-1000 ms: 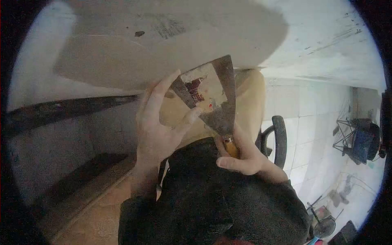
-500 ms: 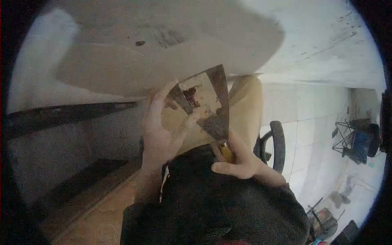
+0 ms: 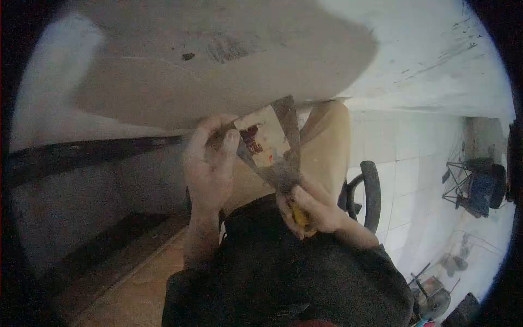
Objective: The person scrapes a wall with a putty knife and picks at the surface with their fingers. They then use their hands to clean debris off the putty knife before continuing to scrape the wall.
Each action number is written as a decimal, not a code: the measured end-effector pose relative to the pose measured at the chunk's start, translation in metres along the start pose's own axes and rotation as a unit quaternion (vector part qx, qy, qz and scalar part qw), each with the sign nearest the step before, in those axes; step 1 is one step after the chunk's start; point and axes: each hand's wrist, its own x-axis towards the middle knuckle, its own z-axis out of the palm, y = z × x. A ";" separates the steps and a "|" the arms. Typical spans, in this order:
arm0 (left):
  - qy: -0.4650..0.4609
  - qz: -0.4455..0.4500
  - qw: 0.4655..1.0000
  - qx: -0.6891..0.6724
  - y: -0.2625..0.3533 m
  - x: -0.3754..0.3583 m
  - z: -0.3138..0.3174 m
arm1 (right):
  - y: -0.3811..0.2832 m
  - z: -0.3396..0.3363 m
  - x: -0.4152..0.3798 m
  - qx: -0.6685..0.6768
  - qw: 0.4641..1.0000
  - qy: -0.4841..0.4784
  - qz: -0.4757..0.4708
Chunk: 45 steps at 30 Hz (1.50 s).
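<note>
A wide putty knife (image 3: 286, 117) with a dark, flared blade is held over my lap, its blade pointing up and its yellow handle (image 3: 300, 215) down. My right hand (image 3: 316, 210) is wrapped round that handle, with the thumb up near the blade's base. A worn, pale label (image 3: 267, 133) with a dark red patch sits on the blade. My left hand (image 3: 212, 161) grips the blade's left corner, thumb in front and fingers partly hidden behind.
A wall (image 3: 272, 65) with dark smudges rises just beyond my knees. To the right are a curved black armrest (image 3: 371, 196), a tiled floor (image 3: 406, 163) and a blue folding chair (image 3: 476, 191). A dark ledge (image 3: 98, 152) runs at the left.
My left thumb has moved up and left off the label to the blade's edge. My right thumb has shifted up along the handle, and the blade has dropped slightly.
</note>
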 end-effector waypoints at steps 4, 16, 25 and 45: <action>-0.042 -0.025 0.997 0.057 0.012 0.000 0.000 | -0.007 0.000 0.010 -0.094 0.990 0.100 -0.011; -0.023 0.022 0.997 0.065 0.004 -0.013 0.014 | -0.002 -0.009 0.022 -0.268 0.929 0.248 -0.057; 0.003 0.076 0.994 0.082 0.003 -0.012 0.019 | -0.004 -0.008 0.027 -0.195 0.950 0.238 -0.061; 0.002 0.065 0.995 0.070 0.009 -0.008 0.011 | -0.028 0.001 0.004 0.029 0.996 0.082 0.000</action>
